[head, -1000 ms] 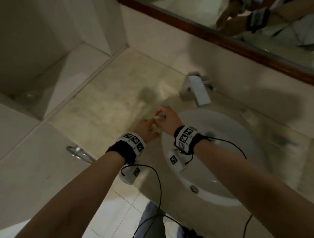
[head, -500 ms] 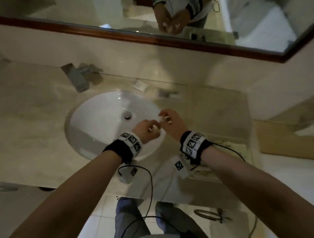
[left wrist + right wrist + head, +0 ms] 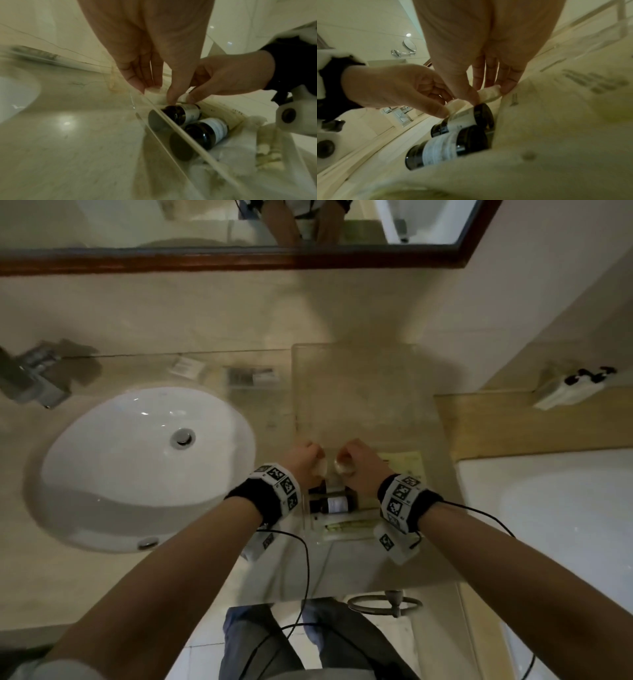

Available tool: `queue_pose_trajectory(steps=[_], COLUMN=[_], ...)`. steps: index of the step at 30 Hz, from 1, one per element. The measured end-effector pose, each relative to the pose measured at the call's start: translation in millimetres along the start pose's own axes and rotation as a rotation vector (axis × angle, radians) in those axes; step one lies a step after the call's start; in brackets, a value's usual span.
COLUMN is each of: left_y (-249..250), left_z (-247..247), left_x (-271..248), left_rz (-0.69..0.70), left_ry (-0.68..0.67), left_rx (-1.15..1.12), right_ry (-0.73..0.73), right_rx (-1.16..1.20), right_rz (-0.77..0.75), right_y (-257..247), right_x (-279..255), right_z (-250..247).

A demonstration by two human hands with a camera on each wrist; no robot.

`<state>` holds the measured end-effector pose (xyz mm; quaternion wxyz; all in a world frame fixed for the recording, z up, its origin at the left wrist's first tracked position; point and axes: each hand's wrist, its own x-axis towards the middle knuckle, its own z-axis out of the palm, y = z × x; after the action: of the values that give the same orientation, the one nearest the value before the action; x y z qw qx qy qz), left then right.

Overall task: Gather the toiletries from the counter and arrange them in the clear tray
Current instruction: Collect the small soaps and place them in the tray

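Note:
A clear tray (image 3: 356, 354) stands on the counter to the right of the sink. Two dark bottles (image 3: 330, 504) with white labels lie side by side at its near end, beside a pale printed packet (image 3: 402, 462). My left hand (image 3: 315, 461) pinches a small pale round toiletry (image 3: 321, 468) over the tray's near part. My right hand (image 3: 342, 461) pinches a second pale one (image 3: 344, 468) right beside it. The left wrist view shows both hands just above the bottles (image 3: 181, 115), and the right wrist view shows the pale pieces (image 3: 489, 92) between fingertips.
The white sink (image 3: 137, 467) lies to the left, with the faucet (image 3: 30, 374) at far left. A small sachet (image 3: 185, 366) and a dark box (image 3: 251, 376) lie by the back wall. A towel ring (image 3: 383, 604) hangs below the counter edge.
Both hands carried the pale pieces rightwards across the sink to the clear tray. The head view swung from the counter's left end to its right end.

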<state>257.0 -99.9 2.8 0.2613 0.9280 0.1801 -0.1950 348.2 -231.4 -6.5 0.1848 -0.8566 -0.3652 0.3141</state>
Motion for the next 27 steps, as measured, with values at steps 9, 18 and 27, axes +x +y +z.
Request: queue_pose_trajectory(steps=[9,18,27], left_y=[2,-2,-16], left_z=[6,7,3], left_x=[5,3,4], left_rz=[0.083,0.189,0.178], left_ry=[-0.002,0.058,0.068], left_rx=[0.157,0.422,0.381], right_ry=[0.052,0.105,0.136], right_rx=[0.063,0.013,-0.006], right_rz=[-0.059,-0.037,0.012], right_y=[15,9,2], right_x=[1,4,13], right_z=[13,18,9])
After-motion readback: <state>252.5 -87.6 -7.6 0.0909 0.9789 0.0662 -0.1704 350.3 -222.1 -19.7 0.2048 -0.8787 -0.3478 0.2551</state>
